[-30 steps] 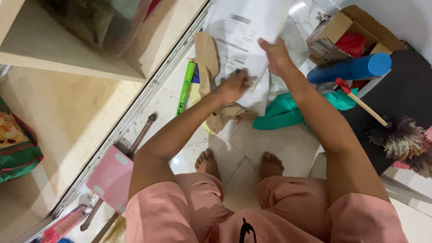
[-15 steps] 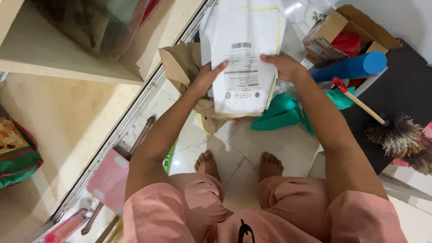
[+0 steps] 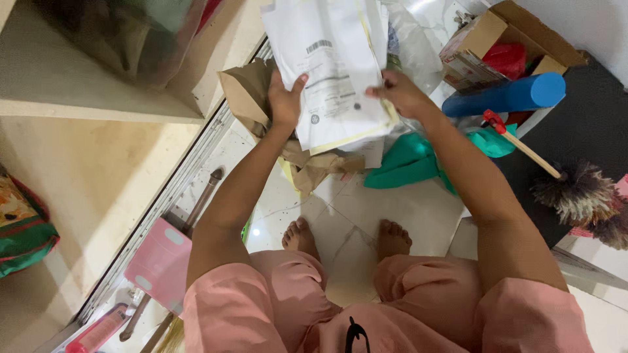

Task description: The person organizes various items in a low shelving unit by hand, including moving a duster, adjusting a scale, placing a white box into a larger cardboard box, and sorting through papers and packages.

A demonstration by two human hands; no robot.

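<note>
Papers (image 3: 337, 72), a loose white stack with printed sheets and a yellow sheet showing at the lower edge, are held up in front of the person, above the tiled floor (image 3: 392, 209) and just ahead of the two bare feet (image 3: 347, 238). The stack is gripped at its left edge by the left hand (image 3: 284, 98), whose thumb is pressed onto the front sheet while the fingers are hidden behind. The right edge is pinched by the right hand (image 3: 399, 91), thumb on the face of the stack, fingers curled behind it. Crumpled brown paper (image 3: 252, 95) is seen just behind and below the left hand, trailing down toward the floor. A green cloth (image 3: 409, 163) lies on the tiles below the right forearm. Further right, a blue cylinder (image 3: 507, 95) is laid across a cardboard box (image 3: 497, 29) that contains something red. A feather duster (image 3: 575, 189) with a wooden handle rests on a dark mat (image 3: 589, 124) at the right. At the left, a wooden shelf (image 3: 98, 98) is seen, with a pink dustpan (image 3: 160, 261) lying near its base.
</note>
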